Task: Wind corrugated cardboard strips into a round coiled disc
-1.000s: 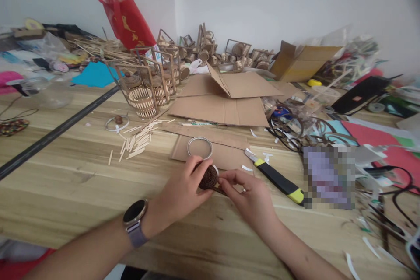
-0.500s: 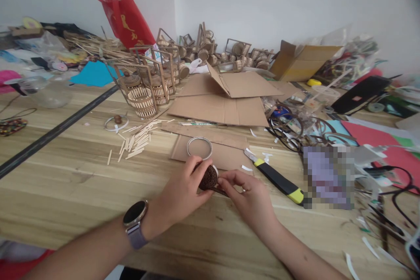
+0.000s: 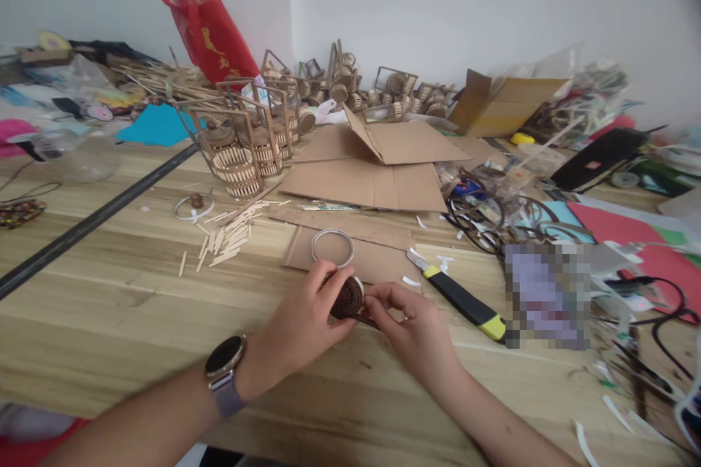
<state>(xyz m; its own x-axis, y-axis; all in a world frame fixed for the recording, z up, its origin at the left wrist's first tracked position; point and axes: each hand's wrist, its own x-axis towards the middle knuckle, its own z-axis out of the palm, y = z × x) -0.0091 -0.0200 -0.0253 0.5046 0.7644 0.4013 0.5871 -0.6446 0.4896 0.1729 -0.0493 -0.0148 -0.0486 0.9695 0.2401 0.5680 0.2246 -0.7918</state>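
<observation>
Between my hands is a small dark brown coil [image 3: 347, 297], round and wound in a spiral, with a pale edge at its upper right. My left hand [image 3: 299, 328] grips it from the left, fingers over the top and thumb below. A dark strip runs from the coil's lower side toward my right hand [image 3: 413, 321], whose thumb and forefinger pinch at the coil's right edge. Just beyond my left fingers, a silvery ring [image 3: 332, 248] rests on a flat cardboard piece [image 3: 377, 263]. A black and yellow utility knife [image 3: 465, 303] lies right of my right hand.
Small wooden sticks [image 3: 233, 237] lie scattered at left, before several slatted miniature baskets [image 3: 238, 171]. A long black bar [image 3: 98, 215] crosses the left side. Folded cardboard [image 3: 361, 186] lies at the middle back. Cables, dark strips [image 3: 482, 211] and paper scraps crowd the right.
Hardly anything differs. Both hands keep their hold on the coil and strip, and the coil appears very slightly shifted between the fingers.
</observation>
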